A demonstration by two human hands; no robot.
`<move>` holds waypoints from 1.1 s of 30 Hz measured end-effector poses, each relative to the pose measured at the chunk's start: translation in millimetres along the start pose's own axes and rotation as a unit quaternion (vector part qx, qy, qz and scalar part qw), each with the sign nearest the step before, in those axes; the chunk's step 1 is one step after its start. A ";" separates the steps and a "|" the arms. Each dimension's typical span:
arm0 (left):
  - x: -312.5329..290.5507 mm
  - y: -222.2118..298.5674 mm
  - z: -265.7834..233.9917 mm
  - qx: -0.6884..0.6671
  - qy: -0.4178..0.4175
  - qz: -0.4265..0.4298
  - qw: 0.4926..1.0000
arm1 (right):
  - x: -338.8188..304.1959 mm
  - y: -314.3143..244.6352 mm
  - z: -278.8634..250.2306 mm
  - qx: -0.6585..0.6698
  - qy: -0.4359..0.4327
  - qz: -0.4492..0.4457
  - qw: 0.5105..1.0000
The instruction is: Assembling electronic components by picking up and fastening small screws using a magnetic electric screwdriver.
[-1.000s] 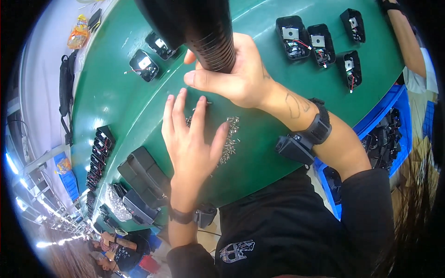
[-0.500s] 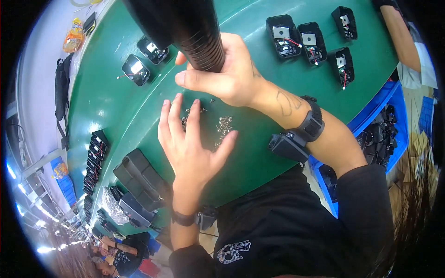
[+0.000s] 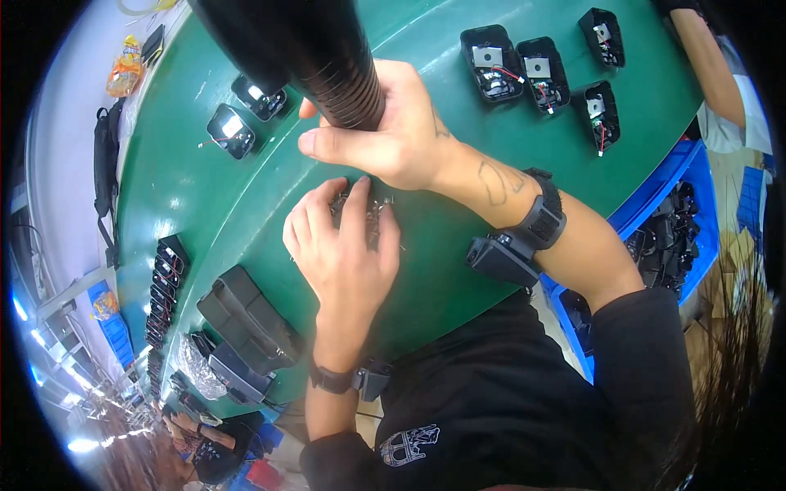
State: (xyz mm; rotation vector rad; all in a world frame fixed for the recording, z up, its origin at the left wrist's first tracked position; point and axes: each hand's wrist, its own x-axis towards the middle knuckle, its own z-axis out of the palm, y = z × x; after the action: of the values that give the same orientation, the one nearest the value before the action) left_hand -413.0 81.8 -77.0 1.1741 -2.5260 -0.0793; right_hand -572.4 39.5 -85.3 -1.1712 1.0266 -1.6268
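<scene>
My right hand is wrapped around a thick black cylindrical tool with a ribbed grip, which looks like an electric screwdriver; its working end is out of sight. Below it, my left hand rests on the green table with fingers bent and apart, the fingertips touching a small pile of loose metal screws. The fingers and thumb partly cover the screws. I cannot see any screw gripped in that hand.
Black housings with red wires lie at the back right, two more housings at the back left, and a row of them along the left. A dark tray sits left of my left forearm. Blue crate and another person's arm are at right.
My left hand has turned a little and its fingers have bent in over the screws, drawing the thumb closer. My right hand keeps its grip on the electric screwdriver, shifted slightly left.
</scene>
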 end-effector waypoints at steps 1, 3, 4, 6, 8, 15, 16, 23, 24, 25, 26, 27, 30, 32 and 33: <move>0.1 -1.7 1.0 0.002 0.013 0.009 1.000 | 0.1 0.4 0.2 0.001 -0.001 0.000 1.000; 1.9 -6.1 1.2 0.003 0.018 0.015 1.000 | 0.2 1.4 1.2 0.026 -0.007 0.013 1.000; 1.3 -6.1 1.7 0.001 0.022 0.021 1.000 | -0.4 1.8 0.7 0.025 -0.006 0.015 1.000; 1.0 -3.1 1.4 -0.014 0.027 0.017 0.999 | -0.6 2.4 -0.5 0.000 -0.011 0.012 1.000; 5.6 -0.4 -1.3 -0.027 0.035 0.016 0.999 | 0.7 2.1 -1.0 0.001 -0.008 0.009 1.000; 9.8 2.3 3.8 -0.032 0.033 0.024 0.999 | 0.6 -1.3 0.0 0.003 -0.001 0.019 1.000; 10.5 2.2 4.4 -0.029 0.037 0.026 0.999 | 0.8 -1.2 -0.4 0.004 -0.002 0.018 1.000; 13.2 -0.9 6.4 -0.010 0.020 0.035 0.999 | 0.7 1.7 -2.6 0.011 0.000 0.009 1.000; 14.7 0.6 3.8 -0.021 0.030 0.029 0.999 | 1.1 2.2 -2.6 0.011 -0.001 0.005 1.000; 15.9 2.7 1.7 -0.034 0.040 0.024 0.998 | 0.8 2.0 -3.0 0.010 0.001 0.006 1.000; 15.3 3.1 -1.5 -0.036 0.039 0.026 0.998 | 0.7 1.6 -3.0 0.010 0.001 0.010 1.000; 13.6 2.0 -6.0 -0.031 0.038 0.013 0.999 | 0.4 1.4 -3.4 0.010 0.002 0.015 1.000; 9.6 -3.4 -9.9 -0.023 0.028 0.001 0.999 | 1.3 0.8 -4.7 0.000 0.001 0.011 1.000; 6.7 -6.7 -8.2 -0.019 0.022 0.000 1.000 | 1.7 -1.6 -5.1 -0.004 -0.002 0.010 1.000; 5.9 -7.9 -7.0 -0.028 0.020 -0.003 0.999 | 1.9 -2.8 -5.4 -0.007 -0.004 0.008 1.000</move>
State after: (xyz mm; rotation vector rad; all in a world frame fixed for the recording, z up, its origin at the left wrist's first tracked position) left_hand -408.3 72.9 -70.4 1.1489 -2.4693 -0.1247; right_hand -578.4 39.2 -83.4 -1.1751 1.0422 -1.6024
